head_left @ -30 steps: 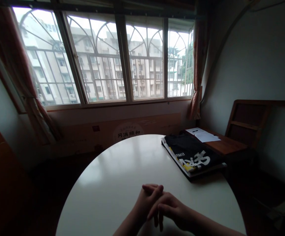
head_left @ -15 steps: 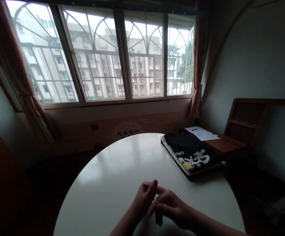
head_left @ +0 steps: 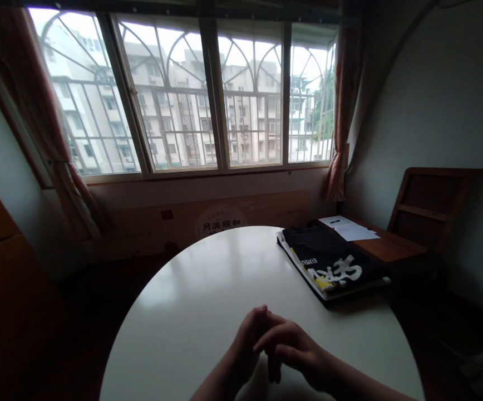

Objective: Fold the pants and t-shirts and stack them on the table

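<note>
Both of my hands meet over the near part of the round white table (head_left: pixel 191 295). My left hand (head_left: pixel 250 337) is closed, its thumb side up, and appears to grip the tip of my right index finger. My right hand (head_left: pixel 297 348) comes in from the right with its fingers spread and bent downward, holding nothing. One of its fingers reaches across to the left palm. The left fingertips are partly hidden. Beyond my hands, at the table's right side, lies a stack of folded clothes (head_left: pixel 320 250), with a black printed shirt on top.
Behind the stack, a wooden surface (head_left: pixel 404 248) carries white papers (head_left: pixel 350 228) with a dark pen-like object. A wooden chair back (head_left: pixel 427 195) stands at right. Barred windows (head_left: pixel 178 100) with tied curtains (head_left: pixel 64 167) fill the far wall. A printed cardboard panel (head_left: pixel 266 209) leans below.
The view has shifted slightly, so the room sits further right. My left thumb has lowered toward the right index finger, and the hands are a little closer together.
</note>
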The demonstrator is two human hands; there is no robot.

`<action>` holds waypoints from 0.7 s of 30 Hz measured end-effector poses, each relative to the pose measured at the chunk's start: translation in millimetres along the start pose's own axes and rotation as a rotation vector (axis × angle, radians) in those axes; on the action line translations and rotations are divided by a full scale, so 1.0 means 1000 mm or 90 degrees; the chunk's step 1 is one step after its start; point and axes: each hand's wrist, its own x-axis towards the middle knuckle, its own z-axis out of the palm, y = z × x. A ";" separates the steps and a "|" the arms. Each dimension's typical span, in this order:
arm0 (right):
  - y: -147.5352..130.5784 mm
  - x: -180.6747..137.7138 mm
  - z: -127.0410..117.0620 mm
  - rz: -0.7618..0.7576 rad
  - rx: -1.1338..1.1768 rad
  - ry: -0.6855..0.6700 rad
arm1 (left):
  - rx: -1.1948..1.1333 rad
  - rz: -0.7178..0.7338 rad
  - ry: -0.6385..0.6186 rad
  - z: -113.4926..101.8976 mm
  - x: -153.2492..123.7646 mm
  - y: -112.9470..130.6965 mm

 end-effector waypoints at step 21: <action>0.006 0.005 -0.004 0.115 0.125 0.217 | 0.176 0.046 0.142 -0.017 0.025 0.010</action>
